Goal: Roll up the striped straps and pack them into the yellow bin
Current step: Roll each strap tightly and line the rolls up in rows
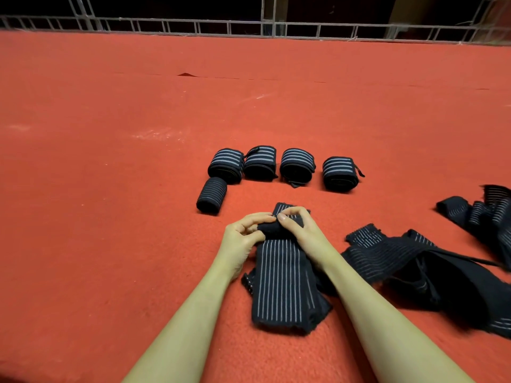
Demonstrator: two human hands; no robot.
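Striped strap (279,286) in the course of rolling, seen from the head camera. The strap, a dark woven band with thin pale lengthwise stripes, lies flat on the red felt worktop (110,189) at 6 o'clock from the scene's centre, its far end turned over into a small started roll (272,229). The band appears light, soft and limp, probably elastic; it should bend without resistance but is likely to spring loose or skew unless the coil is kept tight, so the best hold is judged to be at both edges of the roll, with fingers on top and thumbs beneath. The left hand (243,236) has its fingers curled and pinches the left end of the roll; the right hand (297,228) curls over the right end, thumb and forefinger pressing the coil. Both hands thus grip the same strap. Five finished rolls rest at 12 o'clock from the hands: four in a row (284,167) and a fifth (211,196) just below the row's left end. Loose unrolled straps (401,261) lie heaped at 3 o'clock, with more (486,208) at the right edge. The yellow bin is not in view.
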